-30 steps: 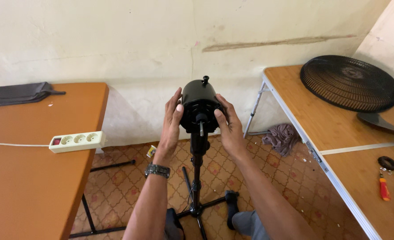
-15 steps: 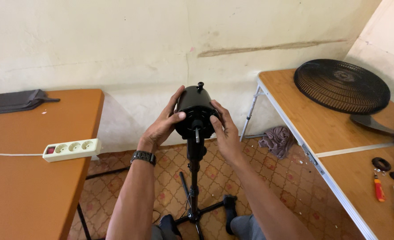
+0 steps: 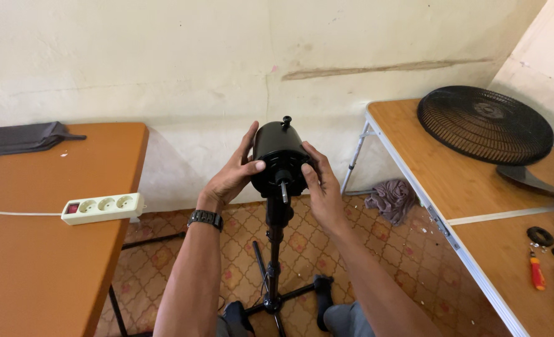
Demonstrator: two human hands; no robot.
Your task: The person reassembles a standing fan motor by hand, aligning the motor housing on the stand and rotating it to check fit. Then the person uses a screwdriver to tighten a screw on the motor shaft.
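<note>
A black fan motor housing (image 3: 278, 153) sits on top of a black stand pole (image 3: 273, 249), with a metal shaft (image 3: 283, 190) sticking out toward me and a small knob on top. My left hand (image 3: 232, 175) wraps the housing's left side, thumb on its front face. My right hand (image 3: 317, 184) grips the right side, fingers by the shaft. A black watch (image 3: 204, 218) is on my left wrist.
Left is an orange table (image 3: 27, 262) with a white power strip (image 3: 103, 207) and a dark pouch (image 3: 21, 137). Right is a wooden folding table (image 3: 464, 187) with a black fan grille (image 3: 484, 123), black rings (image 3: 540, 236) and red-handled screwdrivers (image 3: 537, 274). A grey rag (image 3: 390, 198) lies on the tiled floor.
Both hands have slid round the motor housing, and the housing has turned so that its front face and shaft point more toward me. The view has shifted slightly.
</note>
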